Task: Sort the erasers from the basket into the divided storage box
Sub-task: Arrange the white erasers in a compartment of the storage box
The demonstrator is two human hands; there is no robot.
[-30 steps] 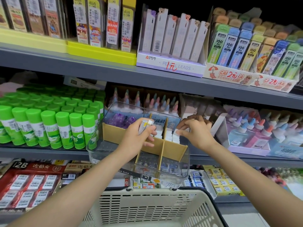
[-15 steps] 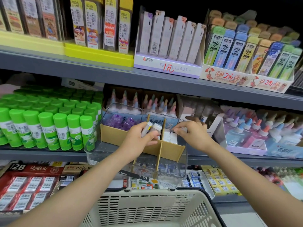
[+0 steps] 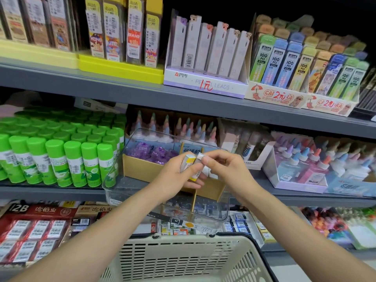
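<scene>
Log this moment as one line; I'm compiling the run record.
stage: sorting | left hand: holds erasers | right hand: pinches one eraser | storage box: below hands | basket: nearest

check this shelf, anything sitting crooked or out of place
The clear divided storage box looks odd: it juts past the shelf edge, tilted, overhanging the basket. Both hands are above it, left hand and right hand, each holding an eraser.

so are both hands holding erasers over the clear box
Yes, the left hand grips a yellow-sleeved eraser and the right hand pinches another.
</scene>
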